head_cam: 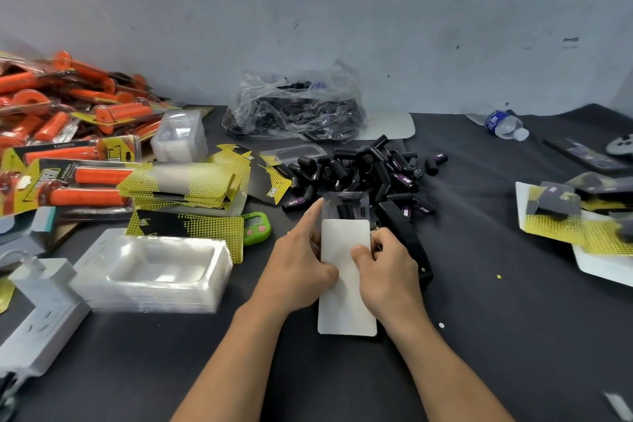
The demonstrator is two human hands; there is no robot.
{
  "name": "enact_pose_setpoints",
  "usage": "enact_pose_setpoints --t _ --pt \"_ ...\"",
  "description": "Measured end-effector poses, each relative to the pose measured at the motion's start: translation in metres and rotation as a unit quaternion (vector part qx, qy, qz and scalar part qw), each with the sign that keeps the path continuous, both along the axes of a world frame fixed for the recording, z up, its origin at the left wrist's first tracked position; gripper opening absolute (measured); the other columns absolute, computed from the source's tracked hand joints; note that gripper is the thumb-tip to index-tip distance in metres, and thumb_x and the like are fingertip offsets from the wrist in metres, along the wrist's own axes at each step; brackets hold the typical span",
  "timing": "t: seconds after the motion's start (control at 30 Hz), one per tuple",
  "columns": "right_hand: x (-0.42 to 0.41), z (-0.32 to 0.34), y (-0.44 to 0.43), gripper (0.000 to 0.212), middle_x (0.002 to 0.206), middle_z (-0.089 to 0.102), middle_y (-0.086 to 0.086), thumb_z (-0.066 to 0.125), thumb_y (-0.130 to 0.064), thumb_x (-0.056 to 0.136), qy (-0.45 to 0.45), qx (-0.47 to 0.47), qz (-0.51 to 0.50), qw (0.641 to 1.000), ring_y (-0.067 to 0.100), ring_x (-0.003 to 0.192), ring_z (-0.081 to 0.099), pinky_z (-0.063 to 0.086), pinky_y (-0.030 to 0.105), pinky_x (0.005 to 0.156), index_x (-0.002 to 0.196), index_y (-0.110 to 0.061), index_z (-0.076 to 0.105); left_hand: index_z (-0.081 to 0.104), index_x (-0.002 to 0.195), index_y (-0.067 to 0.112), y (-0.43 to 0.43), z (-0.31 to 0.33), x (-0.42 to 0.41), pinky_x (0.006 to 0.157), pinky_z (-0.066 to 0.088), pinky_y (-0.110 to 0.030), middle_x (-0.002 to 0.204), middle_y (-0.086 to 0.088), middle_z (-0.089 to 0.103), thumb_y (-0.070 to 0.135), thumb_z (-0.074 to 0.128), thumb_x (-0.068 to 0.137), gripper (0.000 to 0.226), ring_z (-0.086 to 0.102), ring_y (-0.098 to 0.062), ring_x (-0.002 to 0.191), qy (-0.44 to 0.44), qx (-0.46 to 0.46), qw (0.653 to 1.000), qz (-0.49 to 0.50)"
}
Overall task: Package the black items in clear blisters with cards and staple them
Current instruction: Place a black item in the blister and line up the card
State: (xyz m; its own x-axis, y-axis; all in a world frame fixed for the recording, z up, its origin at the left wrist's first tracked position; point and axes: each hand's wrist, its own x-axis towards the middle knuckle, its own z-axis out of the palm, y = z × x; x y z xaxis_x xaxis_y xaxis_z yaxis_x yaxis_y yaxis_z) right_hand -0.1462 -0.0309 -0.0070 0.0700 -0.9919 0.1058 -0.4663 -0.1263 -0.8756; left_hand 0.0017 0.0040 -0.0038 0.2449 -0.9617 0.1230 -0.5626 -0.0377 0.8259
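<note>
Head view: left hand (301, 271) pinches white card (346, 305), index straight; right hand (388, 272) fingers (385, 241) curled round card.

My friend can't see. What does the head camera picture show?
A left hand and a right hand hold a white card, its far end at a clear blister with a black item inside. Behind lies a pile of black items, a black stapler beside the right hand; stacked empty blisters and orange packs sit to the left.

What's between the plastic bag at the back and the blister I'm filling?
The loose pile of black items lies between them, in the head view. The left hand and right hand grip the blister's white card.
</note>
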Motion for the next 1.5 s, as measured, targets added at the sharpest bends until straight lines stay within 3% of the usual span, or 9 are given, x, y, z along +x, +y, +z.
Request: enact_pose_setpoints --t 0.2,0.5,0.63,0.8,0.97,1.07,1.17,1.4,1.5 --pt "0.001 -0.003 -0.003 0.038 0.06 0.05 -0.004 0.063 -0.028 0.098 0.016 -0.015 0.002 1.0 0.01 0.057 0.042 0.038 0.016 0.053 0.069 -0.016 0.043 0.05 0.15 0.029 -0.007 -0.004 -0.01 0.047 0.038 -0.007 0.059 0.015 0.063 0.019 0.066 0.079 0.073 0.055 0.003 0.054 0.022 -0.039 0.992 0.121" --pt "0.001 -0.002 0.001 0.047 0.055 0.044 -0.004 0.065 -0.037 0.096 0.01 -0.015 0.017 1.0 0.015 0.055 0.039 0.032 0.023 0.048 0.064 -0.014 0.04 0.057 0.136 0.031 -0.01 -0.008 -0.013 0.04 0.038 -0.012 0.081 0.008 0.065 0.02 0.053 0.094 0.043 0.057 0.006 0.056 0.002 -0.017 0.983 0.184" --pt "-0.003 0.002 0.005 0.031 0.064 0.062 -0.004 0.072 -0.038 0.084 -0.005 0.027 0.08 0.996 0.01 0.06 0.056 0.042 0.02 0.052 0.075 -0.013 0.054 0.059 0.13 0.034 -0.011 -0.008 -0.011 0.047 0.042 -0.022 0.084 0.005 0.068 0.021 0.054 0.094 0.038 0.058 -0.004 0.057 -0.004 -0.015 0.978 0.21" --pt "-0.01 0.006 0.007 0.022 0.091 0.078 0.002 0.066 -0.013 0.075 -0.106 0.143 0.173 0.969 0.03 0.091 0.074 0.06 0.054 0.083 0.094 -0.022 0.058 0.06 0.135 0.03 -0.01 -0.005 -0.007 0.048 0.039 -0.014 0.087 0.007 0.063 0.023 0.052 0.096 0.04 0.061 -0.005 0.068 -0.018 -0.045 0.97 0.238" --pt "-0.006 0.003 0.006 0.012 0.083 0.078 0.006 0.067 -0.006 0.089 -0.13 0.125 0.125 0.976 0.033 0.083 0.075 0.06 0.053 0.075 0.095 -0.012 0.058 0.065 0.124 0.033 -0.007 -0.001 -0.013 0.056 0.037 0.003 0.082 0.026 0.053 0.032 0.06 0.098 0.027 0.05 0.029 0.08 0.014 -0.098 0.973 0.209" --pt "-0.006 0.001 0.005 0.011 0.082 0.077 0.009 0.068 -0.008 0.091 -0.131 0.122 0.118 0.977 0.031 0.079 0.076 0.062 0.054 0.068 0.094 -0.008 0.058 0.059 0.095 0.044 -0.005 0.0 -0.014 0.056 0.041 -0.002 0.073 0.026 0.065 0.032 0.066 0.097 0.014 0.058 0.02 0.078 0.042 -0.115 0.974 0.188" --pt "-0.005 0.001 0.006 0.015 0.079 0.076 0.011 0.069 -0.009 0.092 -0.149 0.124 0.115 0.974 0.029 0.067 0.076 0.057 0.04 0.044 0.091 -0.005 0.055 0.052 0.084 0.042 -0.006 0.001 -0.013 0.057 0.043 -0.005 0.074 0.024 0.066 0.031 0.065 0.099 0.023 0.059 0.016 0.076 0.04 -0.126 0.974 0.186" --pt "-0.002 -0.004 0.005 0.02 0.073 0.072 0.013 0.069 -0.014 0.093 -0.132 0.103 0.115 0.979 0.034 0.056 0.072 0.057 0.045 0.043 0.088 -0.005 0.052 0.049 0.068 0.025 -0.006 -0.002 -0.01 0.05 0.038 -0.014 0.062 0.009 0.055 0.032 0.056 0.104 0.038 0.053 0.004 0.062 -0.005 -0.128 0.97 0.206" --pt "-0.001 -0.006 0.005 0.026 0.074 0.07 0.014 0.071 -0.021 0.093 -0.115 0.083 0.109 0.984 0.027 0.054 0.072 0.053 0.036 0.039 0.076 -0.014 0.052 0.05 0.067 0.019 -0.006 -0.003 -0.008 0.046 0.034 -0.019 0.061 0.006 0.054 0.034 0.053 0.105 0.041 0.052 -0.001 0.059 -0.003 -0.117 0.968 0.224"
